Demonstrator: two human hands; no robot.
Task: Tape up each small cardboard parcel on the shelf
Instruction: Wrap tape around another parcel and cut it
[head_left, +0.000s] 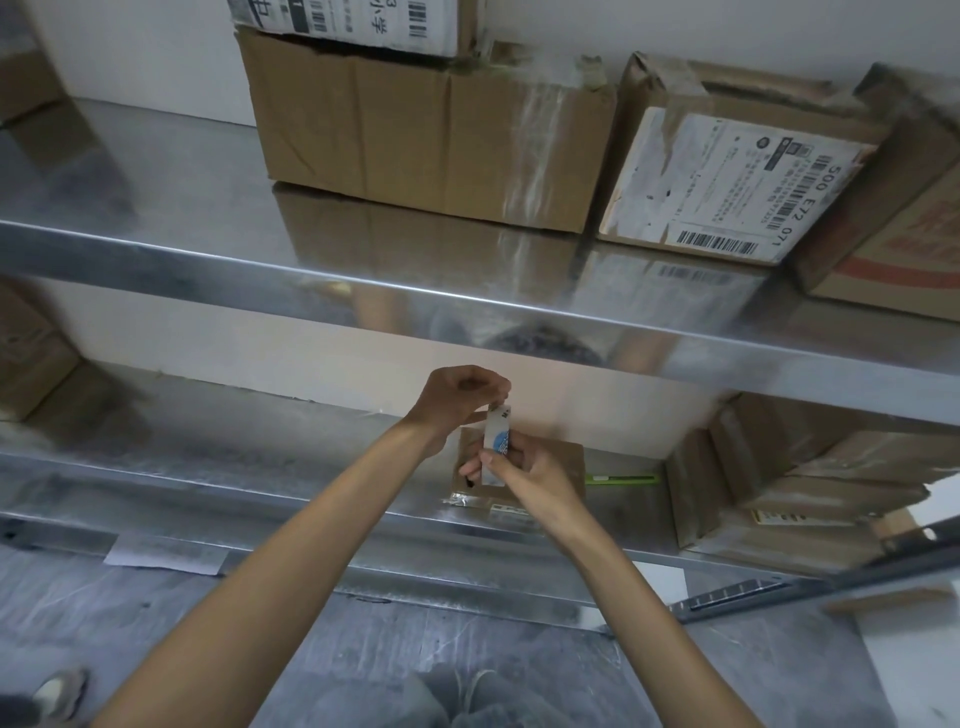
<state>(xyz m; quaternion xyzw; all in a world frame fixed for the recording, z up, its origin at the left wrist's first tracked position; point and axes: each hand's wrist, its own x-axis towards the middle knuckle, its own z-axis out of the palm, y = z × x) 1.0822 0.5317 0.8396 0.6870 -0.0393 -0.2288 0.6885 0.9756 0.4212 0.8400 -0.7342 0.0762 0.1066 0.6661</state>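
Head camera looked down on two bare arms reaching into a metal rack. The left hand was curled, its thumb and fingertips pinching the top end of a narrow white piece with blue print; whether this was a tape roll seen edge-on or a loose strip could not be told. The right hand gripped the lower end of the same piece, fingers folded round it. Both hands hung just above a small cardboard parcel, which lay flat on the lower shelf near its front edge, roughly midway along. A slim green tool lay just beside the parcel's right side. Further right on that shelf stood a cluster of brown boxes, and another box sat at the far left. On the upper shelf rested a large plain carton and, beside it, a carton with a barcoded shipping label.
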